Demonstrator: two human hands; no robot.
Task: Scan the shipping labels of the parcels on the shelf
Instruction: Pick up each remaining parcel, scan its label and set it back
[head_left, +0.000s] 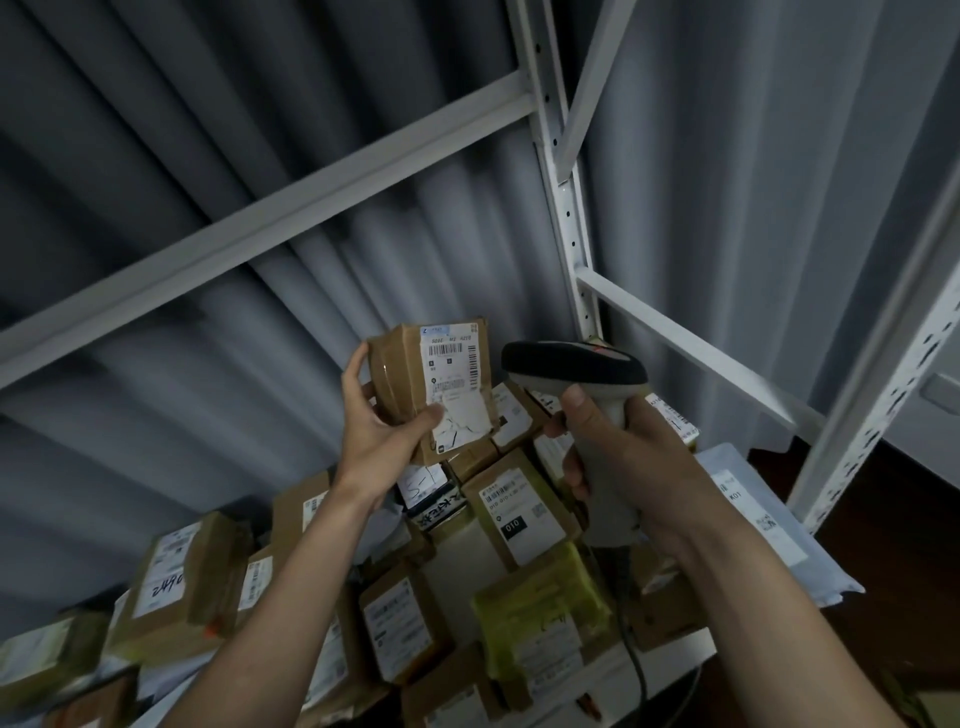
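**One box up, one scanner beside it**

The left hand (382, 421) grips a small brown box (434, 389), lifted above the pile, its white label (457, 379) torn at the bottom. The right hand (618, 462) is wrapped around the grey scanner (576, 371), just beside the box. Below both hands, many parcels (395, 618) crowd the shelf (675, 654), too many to count. Above the hands, white rack bars (260, 234) leave open room.
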